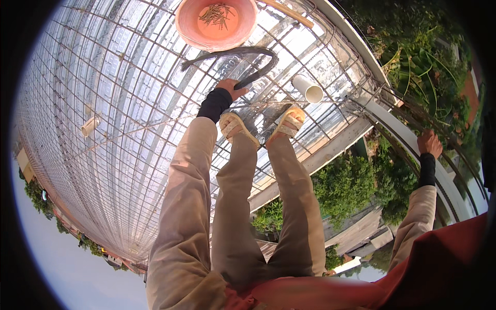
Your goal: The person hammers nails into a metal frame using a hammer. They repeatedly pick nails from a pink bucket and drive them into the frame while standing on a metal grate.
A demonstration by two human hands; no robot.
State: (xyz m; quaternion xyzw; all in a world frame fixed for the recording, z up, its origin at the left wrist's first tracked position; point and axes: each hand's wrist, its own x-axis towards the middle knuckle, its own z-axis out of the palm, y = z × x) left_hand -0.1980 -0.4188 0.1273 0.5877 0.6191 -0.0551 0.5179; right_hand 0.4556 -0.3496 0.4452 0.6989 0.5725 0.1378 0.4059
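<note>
My left hand is closed around one end of a bundle of dark thin wires. The bundle bends over in a hook shape, its loose end lying by the foot of an orange bucket. Short thin metal pieces, possibly nails, lie inside that bucket. Out to the right, my right hand is closed at the upright steel bars beside a pale post-like strip; the fingers are partly hidden, and which bar they grip is hard to make out. Both my sandalled feet stand on the steel mesh.
Shiny corrugated sheeting lies under the mesh. White pipe stubs stick up through it. A wooden handle lies beside the bucket. Along the right runs a concrete edge, with a drop to bushes and roofs below.
</note>
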